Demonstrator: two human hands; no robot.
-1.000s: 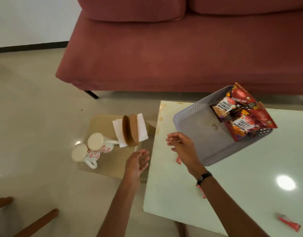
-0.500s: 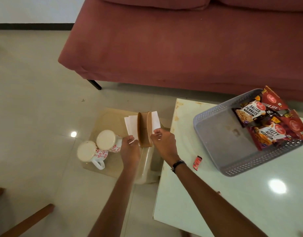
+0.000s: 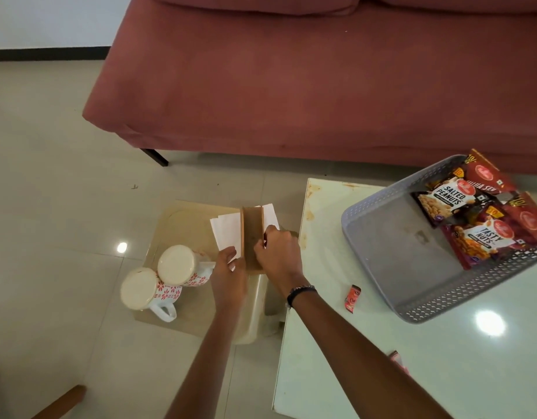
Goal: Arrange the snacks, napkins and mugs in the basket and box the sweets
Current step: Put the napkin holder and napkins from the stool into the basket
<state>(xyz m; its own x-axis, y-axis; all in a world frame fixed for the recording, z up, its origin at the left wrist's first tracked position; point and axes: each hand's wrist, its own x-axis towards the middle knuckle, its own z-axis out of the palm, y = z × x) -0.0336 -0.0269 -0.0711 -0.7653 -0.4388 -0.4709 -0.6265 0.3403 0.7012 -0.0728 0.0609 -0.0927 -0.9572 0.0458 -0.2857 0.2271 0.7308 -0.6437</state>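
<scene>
A brown wooden napkin holder (image 3: 252, 234) with white napkins (image 3: 228, 234) stands on a low beige stool (image 3: 185, 225). My left hand (image 3: 229, 273) grips its left side at the napkins, and my right hand (image 3: 278, 255) grips its right side. Two white mugs with red flower print (image 3: 167, 279) stand upside down on the stool, left of my hands. A grey plastic basket (image 3: 391, 252) sits on the white table (image 3: 337, 373) and holds several red snack packets (image 3: 485, 219) at its far right. A small red sweet (image 3: 353, 298) lies on the table beside the basket.
A dusty-red sofa (image 3: 291, 86) runs along the back, its dark leg (image 3: 154, 157) on the tiled floor. Another red sweet (image 3: 397, 359) lies on the table near my right forearm. A wooden piece (image 3: 61, 402) pokes in at the bottom left.
Both hands have moved from near the table's left edge onto the napkin holder and now grip it from both sides. The view has shifted left.
</scene>
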